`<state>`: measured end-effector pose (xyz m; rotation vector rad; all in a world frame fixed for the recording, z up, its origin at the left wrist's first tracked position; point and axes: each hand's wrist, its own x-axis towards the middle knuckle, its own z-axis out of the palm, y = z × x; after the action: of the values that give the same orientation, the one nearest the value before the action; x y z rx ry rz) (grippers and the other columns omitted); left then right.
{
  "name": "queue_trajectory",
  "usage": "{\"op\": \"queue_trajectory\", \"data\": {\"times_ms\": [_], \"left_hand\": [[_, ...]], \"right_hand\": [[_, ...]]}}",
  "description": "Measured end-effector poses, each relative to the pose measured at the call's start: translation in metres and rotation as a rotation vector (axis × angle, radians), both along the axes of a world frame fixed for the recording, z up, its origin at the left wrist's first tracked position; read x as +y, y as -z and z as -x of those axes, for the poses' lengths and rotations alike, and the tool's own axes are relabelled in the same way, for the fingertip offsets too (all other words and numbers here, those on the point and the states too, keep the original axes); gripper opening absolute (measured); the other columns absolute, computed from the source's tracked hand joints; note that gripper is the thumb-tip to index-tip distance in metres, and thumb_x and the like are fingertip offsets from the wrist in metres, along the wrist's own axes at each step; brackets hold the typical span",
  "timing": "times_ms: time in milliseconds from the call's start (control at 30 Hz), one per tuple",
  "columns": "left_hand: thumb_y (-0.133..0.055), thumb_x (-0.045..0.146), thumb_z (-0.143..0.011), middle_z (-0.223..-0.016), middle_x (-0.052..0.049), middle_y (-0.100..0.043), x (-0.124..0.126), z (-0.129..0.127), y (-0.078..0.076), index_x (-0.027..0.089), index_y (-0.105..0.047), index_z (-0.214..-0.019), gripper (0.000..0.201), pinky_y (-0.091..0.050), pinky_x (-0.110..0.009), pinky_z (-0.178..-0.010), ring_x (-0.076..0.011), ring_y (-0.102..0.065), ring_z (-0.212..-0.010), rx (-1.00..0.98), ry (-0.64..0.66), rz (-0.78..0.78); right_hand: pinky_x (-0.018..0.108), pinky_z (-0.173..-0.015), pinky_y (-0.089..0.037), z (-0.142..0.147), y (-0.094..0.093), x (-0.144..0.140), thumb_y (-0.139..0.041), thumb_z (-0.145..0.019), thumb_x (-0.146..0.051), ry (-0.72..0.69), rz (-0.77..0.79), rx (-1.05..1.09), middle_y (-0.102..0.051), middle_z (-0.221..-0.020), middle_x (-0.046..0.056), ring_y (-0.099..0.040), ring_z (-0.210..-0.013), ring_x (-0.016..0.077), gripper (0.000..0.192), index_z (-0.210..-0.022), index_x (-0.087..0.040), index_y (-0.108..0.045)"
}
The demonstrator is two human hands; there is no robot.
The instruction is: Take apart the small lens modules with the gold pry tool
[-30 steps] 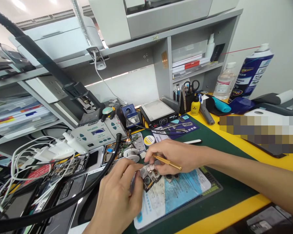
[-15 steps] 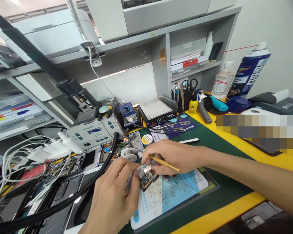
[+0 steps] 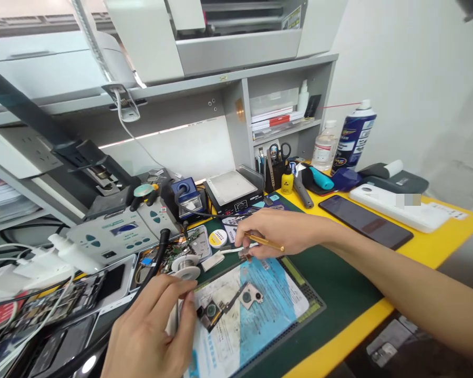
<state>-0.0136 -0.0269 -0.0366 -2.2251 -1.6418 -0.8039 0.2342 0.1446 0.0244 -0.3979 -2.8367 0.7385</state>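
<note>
My right hand (image 3: 268, 233) is closed around a slim gold-coloured tool (image 3: 266, 242), slanting between the fingers. Its fingertips also hold a small grey and copper-coloured part (image 3: 245, 254) above the mat's far edge. My left hand (image 3: 153, 320) is at the mat's left side, thumb and index tips close together; a greyish thing shows behind the thumb, too hidden to name. Between the hands, a small camera module (image 3: 212, 311) with a dark flex strip lies on the blue and white work mat (image 3: 268, 325). Beside it sits a metal plate with two round lenses (image 3: 251, 296).
A solder spool (image 3: 186, 268), a round white tub (image 3: 217, 238) and a tray of circuit boards (image 3: 197, 244) stand beyond the left hand. A heating plate (image 3: 232, 189) is at the back. A dark phone (image 3: 364, 220) lies right. A thick black cable (image 3: 163, 247) runs along the left.
My right hand has lifted away from the camera module, carrying the small part to the mat's far edge. My left hand has drawn back from the module. The view has turned right.
</note>
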Motion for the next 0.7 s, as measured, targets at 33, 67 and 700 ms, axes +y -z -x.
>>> {"op": "queue_trajectory", "data": {"times_ms": [33,67,700], "left_hand": [[-0.054,0.029,-0.097,-0.100,-0.002,-0.067,0.000,0.001,0.000,0.025,-0.063,-0.107,0.014,-0.054,-0.026,-0.075,-0.0171,-0.065,-0.089,0.011,0.000,-0.004],[-0.054,0.030,-0.098,-0.101,-0.003,-0.068,0.000,0.002,0.001,0.025,-0.063,-0.107,0.014,-0.055,-0.026,-0.075,-0.0174,-0.066,-0.089,0.017,-0.003,-0.004],[-0.052,0.025,-0.097,-0.095,-0.002,-0.065,-0.001,-0.007,-0.006,0.026,-0.063,-0.106,0.014,-0.054,-0.026,-0.065,-0.0175,-0.064,-0.084,-0.090,0.015,0.107]], "right_hand": [[0.026,-0.069,-0.046,-0.002,-0.001,0.001,-0.066,-0.080,-0.005,-0.005,-0.005,-0.013,-0.075,-0.097,0.009,-0.069,-0.081,0.0192,0.026,-0.106,-0.009,-0.069],[0.026,-0.070,-0.046,-0.004,-0.001,0.002,-0.066,-0.080,-0.005,-0.018,-0.004,-0.020,-0.075,-0.097,0.008,-0.069,-0.082,0.0192,0.027,-0.106,-0.010,-0.069],[0.029,-0.077,-0.049,0.018,0.026,-0.026,-0.064,-0.087,-0.012,-0.064,0.123,0.165,-0.074,-0.106,0.012,-0.070,-0.091,0.0207,0.025,-0.112,-0.011,-0.067]]}}
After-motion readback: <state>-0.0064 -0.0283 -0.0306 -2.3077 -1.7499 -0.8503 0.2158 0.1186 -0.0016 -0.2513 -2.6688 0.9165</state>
